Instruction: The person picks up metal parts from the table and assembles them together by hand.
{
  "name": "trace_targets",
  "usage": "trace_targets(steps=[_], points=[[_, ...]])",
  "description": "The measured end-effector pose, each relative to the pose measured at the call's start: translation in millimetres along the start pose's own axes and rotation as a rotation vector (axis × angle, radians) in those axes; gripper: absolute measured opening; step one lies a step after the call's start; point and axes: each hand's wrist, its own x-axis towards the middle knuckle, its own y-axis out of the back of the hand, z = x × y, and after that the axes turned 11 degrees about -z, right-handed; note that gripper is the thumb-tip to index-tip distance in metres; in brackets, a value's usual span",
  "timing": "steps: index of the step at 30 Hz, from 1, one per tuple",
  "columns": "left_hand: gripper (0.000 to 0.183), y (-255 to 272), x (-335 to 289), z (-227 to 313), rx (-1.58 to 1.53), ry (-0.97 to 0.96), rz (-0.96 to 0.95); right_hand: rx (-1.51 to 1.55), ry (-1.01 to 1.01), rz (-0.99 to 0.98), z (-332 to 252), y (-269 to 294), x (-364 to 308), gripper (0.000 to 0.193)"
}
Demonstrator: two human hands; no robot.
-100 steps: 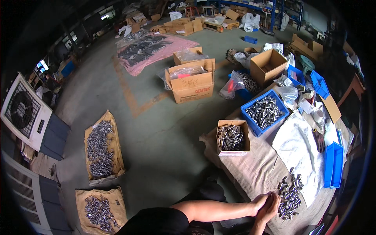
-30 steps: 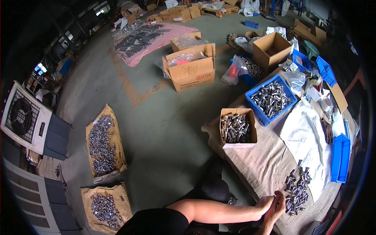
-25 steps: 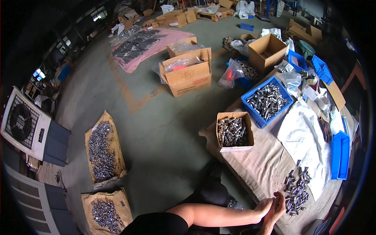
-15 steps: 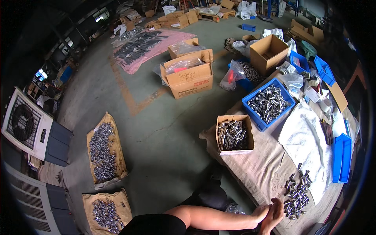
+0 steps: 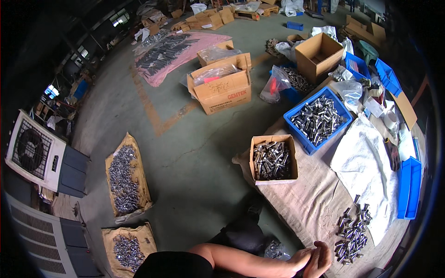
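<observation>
My left hand (image 5: 300,260) and my right hand (image 5: 321,261) meet at the near edge of a cloth-covered table (image 5: 311,204). Their fingers are bent and pressed against each other; whatever may lie between them is hidden. Just to their right is a loose pile of shiny metal bolt-like parts (image 5: 353,238). Farther up the table stands an open cardboard box (image 5: 274,181) filled with similar metal parts (image 5: 272,160). Behind it, a blue plastic bin (image 5: 311,149) holds more of them (image 5: 317,119). Below my left forearm, a clear plastic bag (image 5: 274,250) shows partly.
White woven sheeting (image 5: 366,171) covers the table's right side, beside a blue tray (image 5: 409,190). On the floor lie cardboard sheets of small metal parts (image 5: 122,178), (image 5: 128,250). Open cartons (image 5: 227,95) stand ahead, and a white fan unit (image 5: 34,148) is at left.
Both hands have drawn a little to the left, away from the pile, and the fingers are more bent. The whole view has shifted slightly.
</observation>
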Motion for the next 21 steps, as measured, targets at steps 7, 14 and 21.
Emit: trace_targets(steps=[7,14,21], points=[[0.026,-1,5,2,0.023,0.042,0.015,-0.134,0.049,-0.021,-46,-6,1,0.016],[0.027,-2,3,3,0.097,-0.003,-0.035,-0.15,0.112,-0.005,-66,-6,-6,0.016],[0.027,-1,-6,9,0.179,-0.059,-0.108,-0.103,0.019,0.008,-60,-11,-4,0.015]])
